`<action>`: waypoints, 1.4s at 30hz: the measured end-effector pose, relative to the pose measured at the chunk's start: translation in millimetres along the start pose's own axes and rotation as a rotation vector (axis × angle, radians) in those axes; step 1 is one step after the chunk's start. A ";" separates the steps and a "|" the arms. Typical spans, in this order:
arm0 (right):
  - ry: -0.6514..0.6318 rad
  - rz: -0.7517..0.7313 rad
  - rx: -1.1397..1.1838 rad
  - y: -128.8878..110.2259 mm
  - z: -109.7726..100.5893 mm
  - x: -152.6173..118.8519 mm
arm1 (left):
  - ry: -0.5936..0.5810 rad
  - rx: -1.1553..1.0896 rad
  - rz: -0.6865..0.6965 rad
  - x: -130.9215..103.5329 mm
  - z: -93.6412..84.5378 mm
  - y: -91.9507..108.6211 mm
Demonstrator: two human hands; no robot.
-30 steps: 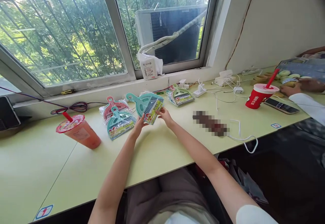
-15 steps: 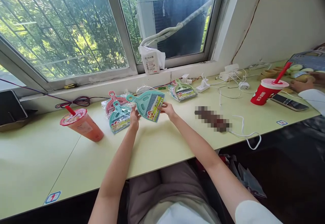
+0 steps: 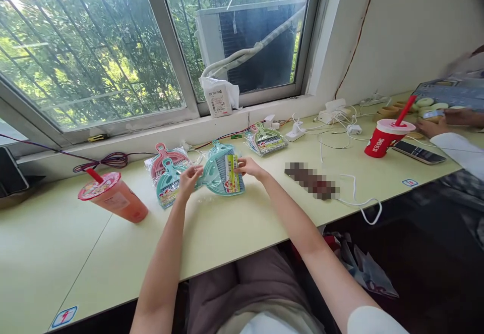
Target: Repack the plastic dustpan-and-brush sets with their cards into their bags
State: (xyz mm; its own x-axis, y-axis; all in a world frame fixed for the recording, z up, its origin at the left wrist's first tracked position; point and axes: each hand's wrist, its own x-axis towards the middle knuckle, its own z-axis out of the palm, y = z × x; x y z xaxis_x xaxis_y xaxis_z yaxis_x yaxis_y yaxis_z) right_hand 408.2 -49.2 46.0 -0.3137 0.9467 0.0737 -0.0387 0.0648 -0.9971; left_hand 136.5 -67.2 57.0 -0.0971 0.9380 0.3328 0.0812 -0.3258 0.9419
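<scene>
Teal dustpan set (image 3: pixel 223 172), sealed in clear wrap with a small brush and a printed card tucked inside, lies on the yellow-green table (image 3: pixel 234 228) between my two hands, its handle pointing away toward the window sill. My right hand (image 3: pixel 249 166) holds its right edge, fingers (image 3: pixel 239 163) pinched closed on the card side of the packet. My left hand (image 3: pixel 189 178) sits at the left edge with fingers (image 3: pixel 196 171) spread loosely open, the tips touching the wrap; I cannot tell whether they actually grip it.

Just left of that hand lie two more wrapped sets, a teal one (image 3: pixel 167 186) in front and a pink one (image 3: pixel 166 156) behind, overlapping each other. Further left stands an orange drink cup (image 3: pixel 113 200) with a red straw, tilted in this view. A green set (image 3: pixel 266 141) rests beyond my right hand, near the sill, well apart from the one I hold. White chargers and cables (image 3: pixel 333 127) trail across the table to the right, with a loose white cable loop (image 3: pixel 365 208) at the near edge. At the far right stands a red cup (image 3: pixel 385 140) beside a dark phone (image 3: pixel 418 153), and another person's hand (image 3: pixel 429 128) in a white sleeve rests there.
</scene>
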 end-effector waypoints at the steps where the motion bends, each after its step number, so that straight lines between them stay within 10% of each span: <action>1: -0.009 0.001 -0.008 -0.8 -2.3 -0.5 | -0.019 -0.011 -0.028 0.5 0.6 -1.2; 19: 0.475 0.017 0.372 16.1 -27.7 15.2 | 0.652 -0.127 0.089 19.4 -58.9 -9.1; 28: 0.509 0.060 0.430 17.6 -14.4 12.2 | 1.095 0.547 0.259 5.7 -52.5 -5.9; 33: 0.478 0.044 0.429 13.7 -5.9 8.5 | 0.876 0.848 0.364 -14.0 -19.0 10.5; 37: 0.394 0.027 0.423 8.3 6.3 7.4 | 0.404 0.628 0.410 -22.0 22.8 11.7; 42: 0.287 -0.005 0.420 9.0 18.1 9.1 | -0.186 0.020 -0.101 -27.0 64.5 -14.5</action>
State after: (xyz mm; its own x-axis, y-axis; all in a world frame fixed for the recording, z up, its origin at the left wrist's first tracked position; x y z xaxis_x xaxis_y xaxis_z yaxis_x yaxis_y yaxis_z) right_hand 387.9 -45.8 38.0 -0.0418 0.9991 0.0120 -0.4361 -0.0074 -0.8998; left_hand 201.9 -80.1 31.4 0.0786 0.9720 0.2216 0.0999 -0.2288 0.9683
